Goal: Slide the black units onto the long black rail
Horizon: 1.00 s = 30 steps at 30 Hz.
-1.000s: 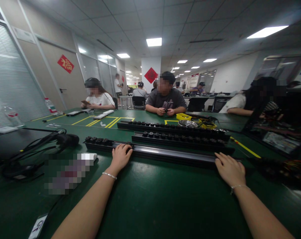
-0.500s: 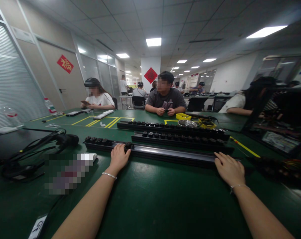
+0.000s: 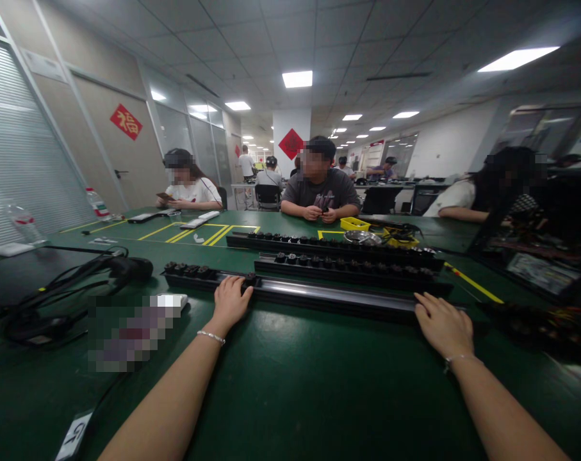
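A long black rail (image 3: 338,297) with a shiny channel lies crosswise on the table in front of me. My left hand (image 3: 229,303) rests on its left part, fingers laid over the top and thumb spread along the front edge. Right beside these fingers sits one small black socket-like piece (image 3: 250,279); whether they touch it I cannot tell. Several similar black pieces (image 3: 189,270) stand in the rail's left end. On the right end lies my right hand (image 3: 444,325), fingers stretched out on the rail. Neither hand is visibly wrapped around anything.
Behind it lie two more black rails (image 3: 343,267) filled with black pieces. A yellow tray (image 3: 354,224) and a metal dish (image 3: 362,237) stand farther back. Black cables (image 3: 69,288) lie left, dark equipment (image 3: 535,275) stands right. A co-worker (image 3: 320,186) sits opposite, hands together.
Both my hands and the rail stay in place. The view has shifted very slightly, and a person standing far back has moved a little to the right.
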{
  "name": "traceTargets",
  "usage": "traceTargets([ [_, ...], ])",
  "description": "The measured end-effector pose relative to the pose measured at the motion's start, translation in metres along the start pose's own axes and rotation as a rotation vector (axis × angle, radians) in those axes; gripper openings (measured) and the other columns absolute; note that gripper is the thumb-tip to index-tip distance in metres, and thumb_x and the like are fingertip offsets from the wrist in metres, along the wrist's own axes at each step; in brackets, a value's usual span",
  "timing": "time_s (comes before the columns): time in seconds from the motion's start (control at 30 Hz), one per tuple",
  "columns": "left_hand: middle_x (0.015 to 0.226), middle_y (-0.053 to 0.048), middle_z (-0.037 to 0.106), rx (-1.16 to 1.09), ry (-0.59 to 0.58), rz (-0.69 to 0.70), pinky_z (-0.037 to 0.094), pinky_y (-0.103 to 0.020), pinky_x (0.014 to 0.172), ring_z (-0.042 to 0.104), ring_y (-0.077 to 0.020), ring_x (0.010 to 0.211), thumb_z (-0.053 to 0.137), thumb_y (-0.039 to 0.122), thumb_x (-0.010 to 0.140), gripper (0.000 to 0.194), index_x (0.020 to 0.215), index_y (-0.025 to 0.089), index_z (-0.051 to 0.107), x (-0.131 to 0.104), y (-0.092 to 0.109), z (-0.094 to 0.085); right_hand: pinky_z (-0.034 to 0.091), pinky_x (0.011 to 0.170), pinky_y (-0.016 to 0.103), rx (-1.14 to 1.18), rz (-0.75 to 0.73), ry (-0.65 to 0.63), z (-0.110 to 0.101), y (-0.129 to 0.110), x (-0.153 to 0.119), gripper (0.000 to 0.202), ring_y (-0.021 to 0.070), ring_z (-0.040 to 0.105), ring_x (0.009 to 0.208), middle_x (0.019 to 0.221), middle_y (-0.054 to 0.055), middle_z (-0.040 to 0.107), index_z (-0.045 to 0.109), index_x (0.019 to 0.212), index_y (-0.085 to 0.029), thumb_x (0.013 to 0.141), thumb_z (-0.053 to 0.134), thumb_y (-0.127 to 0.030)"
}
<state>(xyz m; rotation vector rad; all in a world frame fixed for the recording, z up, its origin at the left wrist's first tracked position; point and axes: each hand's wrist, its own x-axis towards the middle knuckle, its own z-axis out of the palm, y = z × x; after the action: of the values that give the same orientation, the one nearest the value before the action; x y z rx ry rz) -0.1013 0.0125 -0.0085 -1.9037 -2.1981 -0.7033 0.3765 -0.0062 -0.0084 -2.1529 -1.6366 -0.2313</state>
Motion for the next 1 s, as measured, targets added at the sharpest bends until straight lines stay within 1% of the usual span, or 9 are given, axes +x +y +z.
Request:
traceTargets([
  [0.3,0.132,-0.010,0.053,-0.018,0.021,0.001,0.030,-0.042,0.107,0.038,-0.0255,0.129,0.041,0.040,0.089,0.042,0.121,0.019,0.058,-0.0008,0.0002,-0.0001,0.025,0.107,0.053,0.004,0.018,-0.045,-0.0023,-0.0012,0.0003,0.060,0.0284,0.038,0.129,0.139,0.005,0.049,0.054,0.130,-0.022,0.086,0.022,-0.047],
  [0.53,0.132,-0.009,0.052,-0.021,0.004,-0.003,0.029,-0.043,0.108,0.037,-0.0255,0.129,0.040,0.040,0.089,0.042,0.121,0.019,0.058,-0.0008,0.0010,-0.0014,0.024,0.108,0.053,-0.002,0.022,-0.058,-0.0045,-0.0020,-0.0002,0.061,0.0285,0.037,0.130,0.140,0.005,0.048,0.053,0.131,-0.021,0.087,0.021,-0.047],
  [0.67,0.132,-0.008,0.052,-0.023,0.007,-0.007,0.029,-0.043,0.108,0.037,-0.0261,0.129,0.041,0.040,0.089,0.041,0.121,0.020,0.058,-0.0010,0.0016,-0.0016,0.025,0.108,0.053,-0.005,0.019,-0.048,-0.0020,-0.0007,0.0008,0.061,0.0287,0.038,0.129,0.139,0.006,0.049,0.054,0.131,-0.021,0.087,0.021,-0.047],
  [0.83,0.131,-0.009,0.053,-0.022,0.011,0.000,0.030,-0.044,0.107,0.038,-0.0264,0.128,0.042,0.040,0.089,0.041,0.120,0.021,0.059,-0.0004,0.0010,-0.0011,0.025,0.107,0.053,-0.010,-0.001,-0.013,0.0019,0.0008,0.0010,0.058,0.0285,0.039,0.128,0.138,0.006,0.050,0.056,0.129,-0.021,0.087,0.023,-0.043],
  [1.0,0.131,-0.008,0.053,-0.017,0.004,-0.004,0.030,-0.045,0.107,0.038,-0.0268,0.128,0.042,0.040,0.089,0.040,0.121,0.023,0.060,-0.0001,0.0007,-0.0011,0.026,0.107,0.053,-0.004,0.003,-0.017,0.0011,0.0011,0.0011,0.058,0.0286,0.039,0.128,0.138,0.005,0.050,0.056,0.129,-0.022,0.087,0.023,-0.044],
])
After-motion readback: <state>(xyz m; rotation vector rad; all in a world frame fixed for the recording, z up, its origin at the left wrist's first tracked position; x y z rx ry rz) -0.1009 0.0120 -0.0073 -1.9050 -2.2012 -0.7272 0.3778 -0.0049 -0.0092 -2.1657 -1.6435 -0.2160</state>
